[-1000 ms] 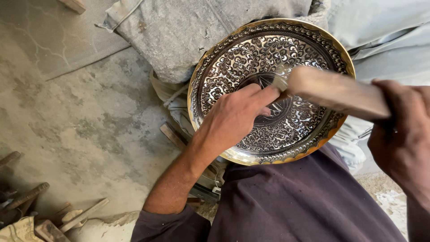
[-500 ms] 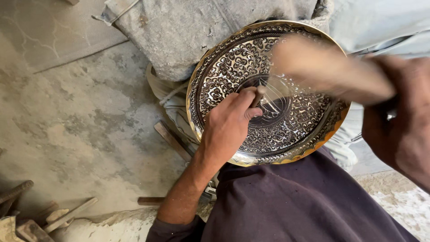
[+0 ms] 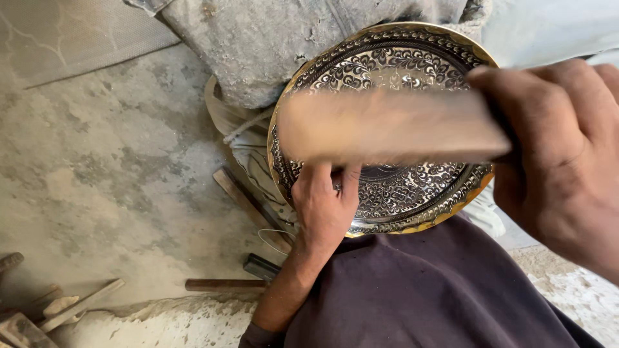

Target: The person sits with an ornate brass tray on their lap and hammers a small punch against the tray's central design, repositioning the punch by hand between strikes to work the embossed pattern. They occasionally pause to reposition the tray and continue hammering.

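The plate (image 3: 412,187), round, brass-rimmed and chased with dense scrollwork, is lying face-up on the person's lap, its near edge resting against the dark cloth (image 3: 438,290) at 6 o'clock and its far edge leaning toward the grey sacking (image 3: 290,38) at 12 o'clock. Being round, it has no long axis of its own.

The mallet (image 3: 387,125) is hanging over the plate's upper half, blurred with motion. Its long axis is running nearly level from 9 o'clock to 3 o'clock, the free end pointing toward 9 o'clock and the handle end disappearing into the right hand (image 3: 561,154). That hand is sitting at the plate's 3 o'clock edge, close to the camera, fingers wrapped tight around the handle.

The left hand (image 3: 325,206) is pressing on the plate at about 7 o'clock, fingers together and reaching toward the centre; whether they are pinching a small punch there I cannot tell, since the mallet's blur is covering the fingertips. So the left hand is the nearer one to the plate's surface, lying directly under the mallet's free end.

Out at 8 o'clock, wooden sticks (image 3: 225,283) are lying on the dusty floor (image 3: 97,161).
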